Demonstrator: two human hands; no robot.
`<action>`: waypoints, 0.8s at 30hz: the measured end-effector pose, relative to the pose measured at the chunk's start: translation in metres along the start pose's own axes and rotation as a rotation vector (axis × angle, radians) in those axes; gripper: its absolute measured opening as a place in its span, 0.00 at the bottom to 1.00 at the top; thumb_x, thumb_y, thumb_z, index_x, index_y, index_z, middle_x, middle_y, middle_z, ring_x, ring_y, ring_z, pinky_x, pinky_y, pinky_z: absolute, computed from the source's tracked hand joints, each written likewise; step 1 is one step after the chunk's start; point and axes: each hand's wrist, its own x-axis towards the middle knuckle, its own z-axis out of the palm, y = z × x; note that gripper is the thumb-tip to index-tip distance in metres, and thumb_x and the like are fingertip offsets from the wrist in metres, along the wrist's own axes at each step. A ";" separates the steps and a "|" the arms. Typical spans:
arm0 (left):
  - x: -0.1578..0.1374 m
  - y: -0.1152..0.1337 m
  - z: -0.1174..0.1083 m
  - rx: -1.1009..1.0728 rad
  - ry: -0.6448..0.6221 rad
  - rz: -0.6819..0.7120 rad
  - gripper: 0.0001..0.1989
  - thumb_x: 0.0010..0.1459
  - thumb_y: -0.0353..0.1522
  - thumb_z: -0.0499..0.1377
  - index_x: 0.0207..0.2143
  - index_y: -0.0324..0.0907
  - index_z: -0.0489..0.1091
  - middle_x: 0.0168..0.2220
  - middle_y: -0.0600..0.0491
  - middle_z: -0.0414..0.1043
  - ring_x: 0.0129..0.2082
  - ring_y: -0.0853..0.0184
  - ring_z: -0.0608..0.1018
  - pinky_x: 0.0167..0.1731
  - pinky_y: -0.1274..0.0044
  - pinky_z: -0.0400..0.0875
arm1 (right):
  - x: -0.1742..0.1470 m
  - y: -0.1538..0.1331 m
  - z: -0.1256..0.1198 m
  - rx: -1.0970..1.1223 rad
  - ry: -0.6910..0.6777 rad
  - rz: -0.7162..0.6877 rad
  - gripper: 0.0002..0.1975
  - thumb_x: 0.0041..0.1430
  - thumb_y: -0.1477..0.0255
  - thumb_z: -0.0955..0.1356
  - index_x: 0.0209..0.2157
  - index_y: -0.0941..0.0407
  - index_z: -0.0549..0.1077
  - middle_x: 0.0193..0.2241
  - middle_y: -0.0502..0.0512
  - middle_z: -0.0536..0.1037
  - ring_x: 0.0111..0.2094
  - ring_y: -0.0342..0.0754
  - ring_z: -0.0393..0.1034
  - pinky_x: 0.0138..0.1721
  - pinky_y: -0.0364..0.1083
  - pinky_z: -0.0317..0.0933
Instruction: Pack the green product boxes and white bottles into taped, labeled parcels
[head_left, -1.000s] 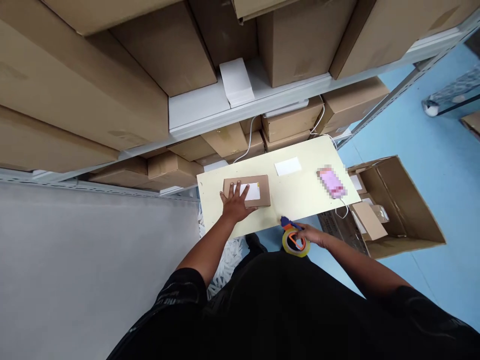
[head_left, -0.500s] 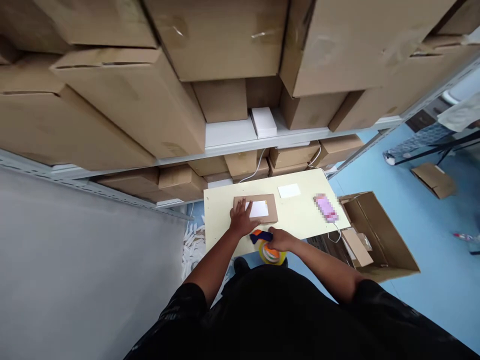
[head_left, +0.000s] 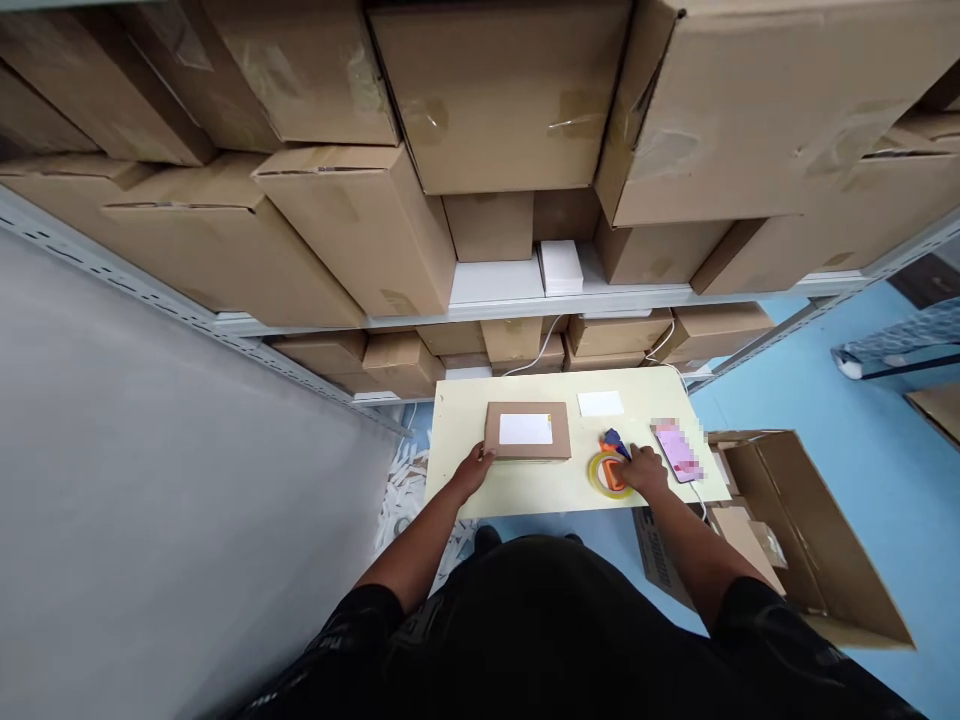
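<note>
A small brown cardboard box [head_left: 491,425] with a white label [head_left: 525,429] on its top lies on the pale yellow tabletop [head_left: 457,400]. My left hand [head_left: 472,472] grips the box at its near left corner, fingers closed against the edge. To the right, my right hand [head_left: 646,470] is wrapped round a blue and orange tape dispenser [head_left: 613,440] carrying a roll of clear yellowish tape. The dispenser is at the tabletop near its front edge, apart from the box. Whether it rests on the surface I cannot tell.
A white card [head_left: 600,403] and a pink phone [head_left: 677,450] with a cable lie on the table. Shelves behind hold many cardboard boxes [head_left: 510,100]. An open carton [head_left: 825,530] stands right, on the blue floor. White paper scraps [head_left: 401,500] lie left, near a grey wall [head_left: 187,500].
My left hand has gone from lying flat on the box's top to its near left corner. My right hand has carried the tape dispenser rightward, away from the box. The view has shifted.
</note>
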 end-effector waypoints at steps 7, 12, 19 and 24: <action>-0.015 0.014 0.018 -0.127 0.070 -0.005 0.32 0.63 0.38 0.56 0.68 0.42 0.59 0.60 0.45 0.75 0.56 0.60 0.79 0.51 0.70 0.75 | -0.033 -0.043 0.053 0.195 -0.329 -0.390 0.38 0.54 0.71 0.70 0.67 0.52 0.63 0.61 0.59 0.72 0.58 0.56 0.70 0.58 0.52 0.64; -0.041 0.034 0.031 0.059 0.190 -0.007 0.25 0.64 0.41 0.58 0.60 0.41 0.67 0.54 0.45 0.79 0.52 0.58 0.81 0.51 0.69 0.74 | -0.041 -0.068 0.055 0.130 -0.250 -0.456 0.22 0.63 0.68 0.65 0.57 0.56 0.71 0.50 0.62 0.76 0.44 0.54 0.74 0.46 0.49 0.66; -0.035 0.065 0.008 0.336 0.239 0.059 0.21 0.68 0.49 0.52 0.37 0.42 0.74 0.36 0.48 0.79 0.39 0.59 0.80 0.40 0.72 0.71 | -0.011 -0.108 0.029 0.122 -0.058 -0.396 0.15 0.67 0.57 0.64 0.38 0.53 0.76 0.38 0.60 0.79 0.44 0.57 0.73 0.46 0.49 0.62; -0.003 0.066 -0.021 0.482 0.126 0.079 0.24 0.67 0.53 0.52 0.36 0.42 0.73 0.36 0.45 0.78 0.39 0.56 0.81 0.37 0.71 0.70 | -0.003 -0.127 0.042 0.125 -0.053 -0.284 0.18 0.66 0.53 0.65 0.43 0.53 0.76 0.41 0.60 0.79 0.46 0.57 0.73 0.50 0.50 0.62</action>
